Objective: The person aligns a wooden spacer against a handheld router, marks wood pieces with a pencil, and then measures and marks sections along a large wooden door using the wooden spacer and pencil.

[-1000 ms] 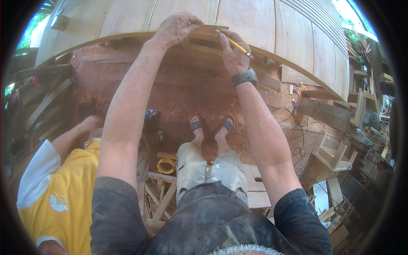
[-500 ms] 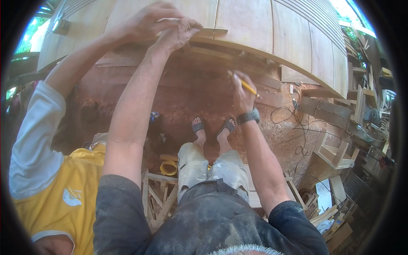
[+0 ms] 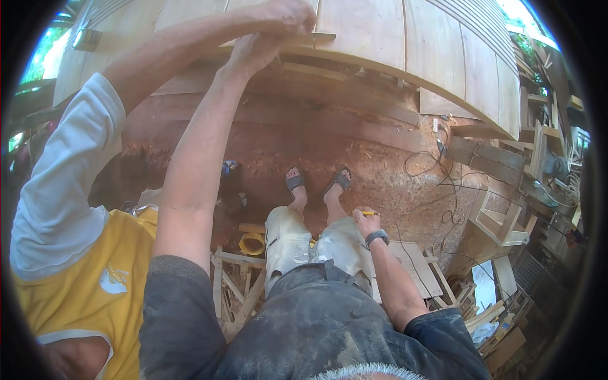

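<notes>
My left hand point(image 3: 253, 52) is up at the near edge of a large wooden panel point(image 3: 361, 38). It is closed around one end of a thin wooden strip point(image 3: 325, 37) that juts out to the right over the edge. Another person's hand point(image 3: 291, 18) lies just above mine and partly hides my fingers. Low by my right thigh, my right hand point(image 3: 366, 223) is closed on a yellow pencil point(image 3: 369, 213).
A co-worker in a yellow shirt point(image 3: 82, 266) stands close on my left. A small tin point(image 3: 87, 40) sits on the panel's far left. Loose cables point(image 3: 453, 190) trail over the dirt floor at right. Wooden frames point(image 3: 503, 221) and offcuts crowd the right side.
My right hand has dropped from near the panel to beside my thigh with the pencil. The co-worker's hand has shifted right, over my left hand, which stays at the panel edge.
</notes>
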`<move>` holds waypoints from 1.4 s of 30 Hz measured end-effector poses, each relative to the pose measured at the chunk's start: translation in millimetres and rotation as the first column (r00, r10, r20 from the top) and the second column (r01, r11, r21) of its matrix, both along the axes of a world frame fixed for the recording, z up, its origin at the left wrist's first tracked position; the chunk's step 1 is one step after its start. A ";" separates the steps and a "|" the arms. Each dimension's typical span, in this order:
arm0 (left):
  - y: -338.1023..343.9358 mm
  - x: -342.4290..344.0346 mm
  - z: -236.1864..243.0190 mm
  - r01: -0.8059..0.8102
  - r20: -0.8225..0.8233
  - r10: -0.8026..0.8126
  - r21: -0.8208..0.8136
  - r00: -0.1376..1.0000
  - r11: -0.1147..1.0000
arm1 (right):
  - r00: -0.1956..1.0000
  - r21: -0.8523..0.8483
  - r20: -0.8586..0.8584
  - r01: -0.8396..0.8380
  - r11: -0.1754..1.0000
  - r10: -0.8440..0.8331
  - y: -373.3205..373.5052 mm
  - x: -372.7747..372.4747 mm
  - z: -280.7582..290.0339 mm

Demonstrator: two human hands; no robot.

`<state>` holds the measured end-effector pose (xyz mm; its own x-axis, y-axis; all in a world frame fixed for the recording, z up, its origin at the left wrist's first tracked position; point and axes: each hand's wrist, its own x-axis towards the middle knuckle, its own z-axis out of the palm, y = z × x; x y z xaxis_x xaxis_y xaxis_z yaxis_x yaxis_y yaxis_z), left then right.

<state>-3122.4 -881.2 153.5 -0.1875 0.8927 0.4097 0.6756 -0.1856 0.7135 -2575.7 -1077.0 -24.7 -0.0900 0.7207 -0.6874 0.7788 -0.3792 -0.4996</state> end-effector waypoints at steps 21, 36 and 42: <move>-21.5 19.9 -3.0 -0.088 0.006 0.088 0.049 0.996 0.995 | 0.995 -0.237 -0.100 0.006 0.972 -0.031 -0.5 -14.2 27.9; -22.4 7.0 -25.5 -0.187 -0.163 0.183 -0.004 0.969 0.982 | 0.997 -0.280 -0.061 0.037 0.959 -0.056 -2.7 -3.3 30.9; -20.5 -2.6 -47.7 -0.231 -0.292 0.183 -0.137 0.939 0.963 | 0.999 -0.252 -0.044 0.008 0.968 -0.020 -2.7 2.0 29.3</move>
